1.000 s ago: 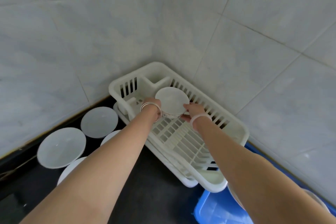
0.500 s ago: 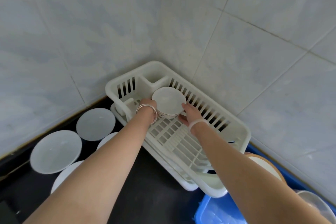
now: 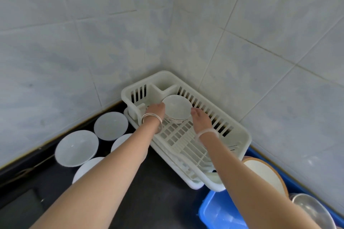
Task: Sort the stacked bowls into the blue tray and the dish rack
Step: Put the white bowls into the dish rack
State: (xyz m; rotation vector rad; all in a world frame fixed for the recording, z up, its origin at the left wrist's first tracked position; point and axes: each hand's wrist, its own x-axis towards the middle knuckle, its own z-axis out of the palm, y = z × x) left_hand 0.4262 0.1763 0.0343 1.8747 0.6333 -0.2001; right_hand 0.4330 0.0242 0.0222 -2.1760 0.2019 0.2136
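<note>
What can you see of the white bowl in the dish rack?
The white bowl is small, round and glossy like ceramic, with a darker band near its foot. It stands upright and empty at the far end of the dish rack. The left hand holds its left side; the right hand touches its right side.

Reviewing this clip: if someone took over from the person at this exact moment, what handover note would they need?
Left hand: grips the white bowl at its left side.
Right hand: at the bowl's right side; grip unclear.
Bowl: upright at the far end of the dish rack, on or just above its grid.
Blue tray: holds a wood-rimmed dish and a metal bowl.
Done: those two placed, and this bowl nearly.
Left: let go of the bowl, then probably sort the four white dishes on the dark counter.
</note>
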